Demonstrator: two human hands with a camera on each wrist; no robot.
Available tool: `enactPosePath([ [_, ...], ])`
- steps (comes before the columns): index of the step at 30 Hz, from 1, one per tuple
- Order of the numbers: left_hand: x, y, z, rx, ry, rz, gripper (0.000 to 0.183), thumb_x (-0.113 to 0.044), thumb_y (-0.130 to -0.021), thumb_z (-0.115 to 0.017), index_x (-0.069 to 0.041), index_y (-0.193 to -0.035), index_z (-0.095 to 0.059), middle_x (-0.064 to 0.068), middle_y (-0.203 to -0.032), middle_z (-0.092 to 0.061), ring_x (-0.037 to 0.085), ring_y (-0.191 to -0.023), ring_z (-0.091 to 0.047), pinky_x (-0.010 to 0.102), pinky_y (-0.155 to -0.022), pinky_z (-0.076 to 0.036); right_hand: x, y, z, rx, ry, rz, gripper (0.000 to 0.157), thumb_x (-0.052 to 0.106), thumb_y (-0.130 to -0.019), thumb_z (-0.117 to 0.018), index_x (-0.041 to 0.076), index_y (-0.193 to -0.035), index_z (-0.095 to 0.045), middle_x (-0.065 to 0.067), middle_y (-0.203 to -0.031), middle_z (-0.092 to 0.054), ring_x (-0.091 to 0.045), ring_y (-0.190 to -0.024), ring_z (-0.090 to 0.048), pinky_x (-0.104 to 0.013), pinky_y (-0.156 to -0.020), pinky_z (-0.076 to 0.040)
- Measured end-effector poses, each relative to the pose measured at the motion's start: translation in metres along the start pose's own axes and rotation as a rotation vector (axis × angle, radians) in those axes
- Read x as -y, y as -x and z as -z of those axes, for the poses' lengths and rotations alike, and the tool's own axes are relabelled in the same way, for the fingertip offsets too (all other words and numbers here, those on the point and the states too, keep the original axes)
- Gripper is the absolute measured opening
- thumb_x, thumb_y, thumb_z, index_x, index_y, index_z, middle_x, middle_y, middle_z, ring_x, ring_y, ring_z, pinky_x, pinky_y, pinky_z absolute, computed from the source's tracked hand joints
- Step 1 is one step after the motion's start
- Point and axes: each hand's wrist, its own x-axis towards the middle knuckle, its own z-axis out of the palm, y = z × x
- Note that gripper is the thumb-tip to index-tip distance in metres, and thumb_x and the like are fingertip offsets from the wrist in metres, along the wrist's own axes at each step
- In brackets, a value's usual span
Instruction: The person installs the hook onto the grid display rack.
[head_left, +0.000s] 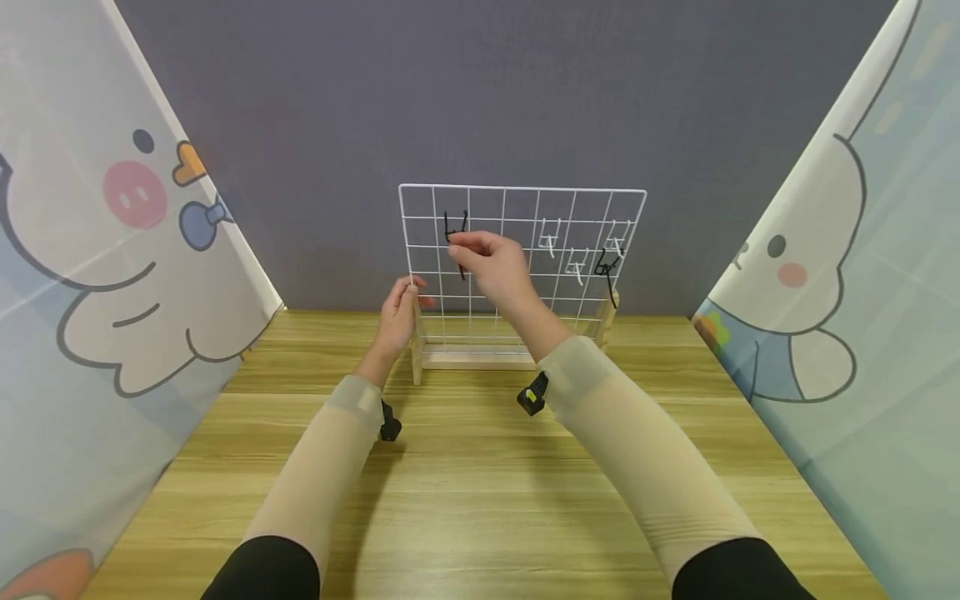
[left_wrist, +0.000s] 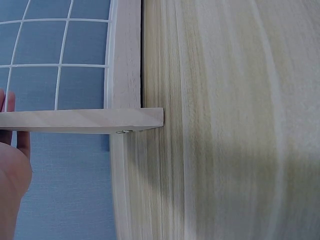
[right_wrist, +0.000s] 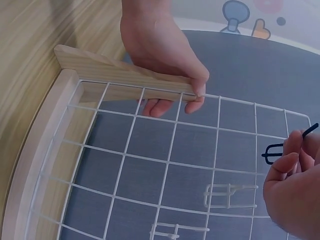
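Observation:
A white wire grid (head_left: pixel 522 187) stands upright on a wooden base (head_left: pixel 480 361) with a wooden post at each side. My left hand (head_left: pixel 396 321) grips the left post (left_wrist: pixel 80 120), thumb on the near side and fingertips behind it. At the grid's upper left, my right hand (head_left: pixel 498 267) pinches a black wire hook (head_left: pixel 455 232) between thumb and fingers. In the right wrist view this hook (right_wrist: pixel 311 129) lies close against the wires, its tip sticking out past the fingers. Part of it is hidden by the hand.
Three white hooks (head_left: pixel 549 241) hang on the grid's right half, with another black hook (head_left: pixel 606 268) at the right edge. A wood-grain table (head_left: pixel 465 483) lies beneath. Behind rises a dark grey panel (head_left: pixel 517 92), and cartoon-printed walls (head_left: pixel 67 217) flank both sides.

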Motion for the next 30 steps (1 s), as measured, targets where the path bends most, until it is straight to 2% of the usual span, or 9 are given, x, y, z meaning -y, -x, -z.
enactPosePath([
  [3,0.002,0.0,0.001,0.003,0.004,-0.001,0.037,-0.019,-0.119,-0.036,0.009,-0.135,-0.053,0.044,-0.119,-0.065,0.044,-0.111,-0.074,0.053,-0.113,-0.051,0.002,-0.003,-0.003,-0.003,0.009,-0.016,0.028,0.021,-0.105,-0.077,0.009,-0.13,-0.08,-0.011,-0.115,-0.08,-0.025,-0.101,-0.073,-0.049,-0.101,-0.059],
  [8,0.001,0.001,0.001,0.012,-0.001,0.005,0.038,-0.021,-0.119,-0.036,0.007,-0.135,-0.055,0.043,-0.12,-0.066,0.043,-0.112,-0.074,0.063,-0.117,-0.047,0.004,-0.007,-0.007,-0.017,0.043,-0.042,0.027,0.02,-0.104,-0.078,0.009,-0.129,-0.08,-0.01,-0.118,-0.081,-0.016,-0.097,-0.073,-0.037,-0.094,-0.061],
  [10,-0.001,0.002,0.0,0.005,-0.003,0.004,0.036,-0.021,-0.119,-0.037,0.006,-0.134,-0.057,0.036,-0.115,-0.071,0.042,-0.112,-0.075,0.058,-0.114,-0.051,0.005,-0.009,-0.009,-0.023,0.057,-0.039,0.027,0.019,-0.104,-0.078,0.008,-0.129,-0.08,-0.011,-0.118,-0.081,-0.016,-0.096,-0.073,-0.035,-0.092,-0.06],
  [12,-0.002,0.002,0.0,-0.007,-0.004,0.004,0.035,-0.02,-0.119,-0.038,0.005,-0.132,-0.058,0.029,-0.109,-0.074,0.036,-0.107,-0.077,0.047,-0.109,-0.055,0.006,-0.011,-0.01,-0.025,0.071,-0.034,0.028,0.019,-0.104,-0.078,0.008,-0.129,-0.08,-0.011,-0.118,-0.081,-0.017,-0.097,-0.073,-0.033,-0.09,-0.059],
  [14,-0.002,0.002,-0.001,-0.012,-0.001,0.002,0.034,-0.019,-0.119,-0.038,0.005,-0.131,-0.058,0.028,-0.109,-0.073,0.033,-0.105,-0.078,0.042,-0.105,-0.056,0.006,-0.012,-0.011,-0.025,0.082,-0.03,0.028,0.02,-0.104,-0.078,0.008,-0.129,-0.08,-0.012,-0.119,-0.081,-0.018,-0.097,-0.074,-0.031,-0.088,-0.058],
  [20,-0.004,0.002,0.0,0.005,0.005,0.005,0.035,-0.02,-0.119,-0.037,0.005,-0.132,-0.057,0.041,-0.121,-0.065,0.05,-0.113,-0.072,0.04,-0.104,-0.055,0.005,-0.014,-0.012,-0.001,0.093,-0.041,0.03,0.018,-0.103,-0.079,0.009,-0.131,-0.079,-0.012,-0.123,-0.08,-0.024,-0.104,-0.079,-0.036,-0.097,-0.062],
  [24,-0.004,0.001,0.0,0.013,0.007,0.011,0.035,-0.02,-0.119,-0.036,0.005,-0.133,-0.056,0.042,-0.124,-0.064,0.028,-0.104,-0.076,0.038,-0.104,-0.054,0.006,-0.014,-0.012,0.014,0.114,-0.054,0.032,0.018,-0.102,-0.079,0.009,-0.133,-0.078,-0.012,-0.125,-0.08,-0.027,-0.111,-0.08,-0.038,-0.101,-0.062],
  [27,-0.003,0.001,0.0,0.019,0.02,0.011,0.036,-0.019,-0.119,-0.034,0.007,-0.135,-0.054,0.043,-0.128,-0.061,0.012,-0.097,-0.072,0.053,-0.112,-0.051,0.006,-0.014,-0.013,0.023,0.143,-0.064,0.033,0.019,-0.102,-0.079,0.009,-0.134,-0.077,-0.012,-0.127,-0.079,-0.026,-0.115,-0.078,-0.039,-0.103,-0.061],
  [30,-0.004,0.001,0.0,0.025,0.046,0.01,0.037,-0.016,-0.119,-0.032,0.011,-0.136,-0.051,0.047,-0.129,-0.058,0.007,-0.095,-0.069,0.068,-0.117,-0.045,0.006,-0.015,-0.013,0.036,0.163,-0.075,0.035,0.02,-0.103,-0.079,0.009,-0.136,-0.076,-0.012,-0.13,-0.078,-0.026,-0.118,-0.077,-0.04,-0.105,-0.06],
])
